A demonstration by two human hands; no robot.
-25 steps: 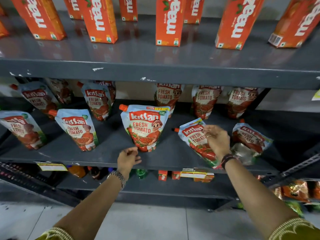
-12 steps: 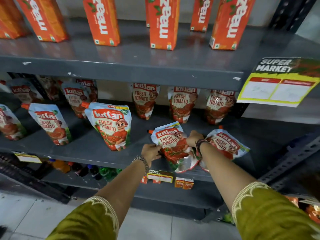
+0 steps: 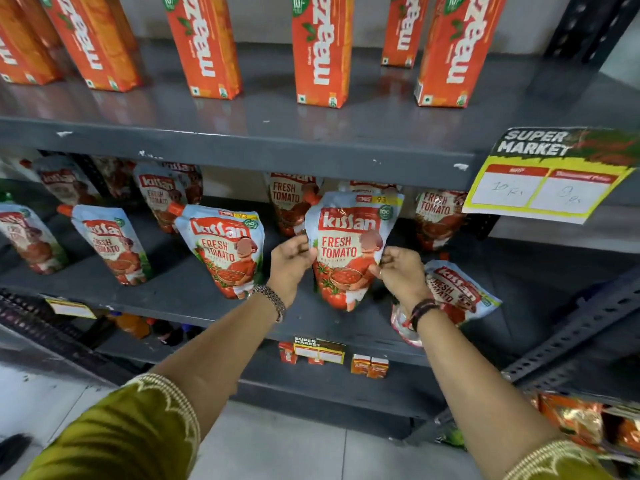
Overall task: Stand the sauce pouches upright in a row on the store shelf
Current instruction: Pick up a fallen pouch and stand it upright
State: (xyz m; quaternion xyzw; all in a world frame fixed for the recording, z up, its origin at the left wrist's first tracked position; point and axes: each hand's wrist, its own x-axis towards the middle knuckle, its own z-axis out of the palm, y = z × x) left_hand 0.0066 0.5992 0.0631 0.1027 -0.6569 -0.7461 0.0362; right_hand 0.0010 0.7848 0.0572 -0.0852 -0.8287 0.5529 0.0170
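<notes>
Fingers (image 3: 300, 244) of the left hand (image 3: 289, 263) and of the right hand (image 3: 401, 271) are clamped on the two side edges of a held pouch (image 3: 349, 247), which stands upright with its base on the middle shelf (image 3: 194, 289), label facing out. Just left of it stands another pouch (image 3: 225, 247); farther left, a third pouch (image 3: 110, 242). To the right, partly under the right wrist, a fallen pouch (image 3: 457, 292) lies flat. More back pouches (image 3: 291, 199) line the rear. Orange cartons (image 3: 322, 50) fill the top shelf (image 3: 242, 147), where a price tag (image 3: 550, 174) hangs.
</notes>
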